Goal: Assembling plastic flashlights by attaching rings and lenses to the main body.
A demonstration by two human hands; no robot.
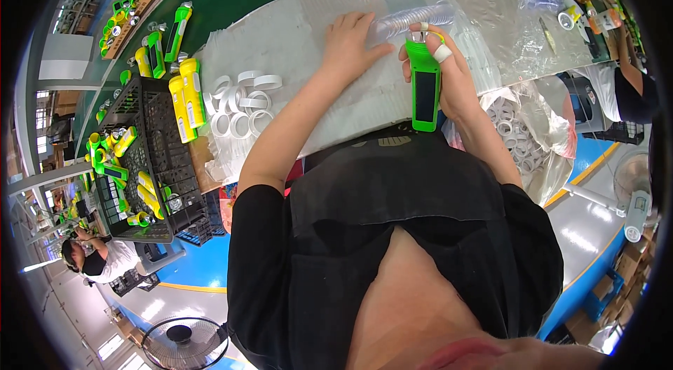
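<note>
Busy workshop, blue-and-grey floor, a standing fan [179,333] lower L and a co-worker [112,258] seated on that side; in front runs a desk [280,48] covered w/ clear plastic sheeting. The task's thing, a green flashlight [424,93] w/ a dark panel, is in the R hand [454,76], over the near edge of the desk, clear head up and away from the body, butt toward the apron. R hand is closed round the neck, fingers up by the head; a white wrap [442,53] sits on one digit. L hand [348,48] is palm-down w/ fingers loosely spread and thumb out, holding nothing, just beside the L end of a row of clear discs [413,19]; can't tell if fingertips touch it. Loose white rings [268,81] lie L of the L forearm, w/ more in an open bag [557,153] at R. Yellow flashlights [191,93] stand by a black crate [158,118] at far L. To do this well, IMO: hold the body firm but light, thumb and fingertips off the clear head so it doesn't smudge; pick discs by the rim, 1 at a time, from the near end, w/o toppling the row; check each part's seated flat & square b4 letting go; no forcing if it tilts.
</note>
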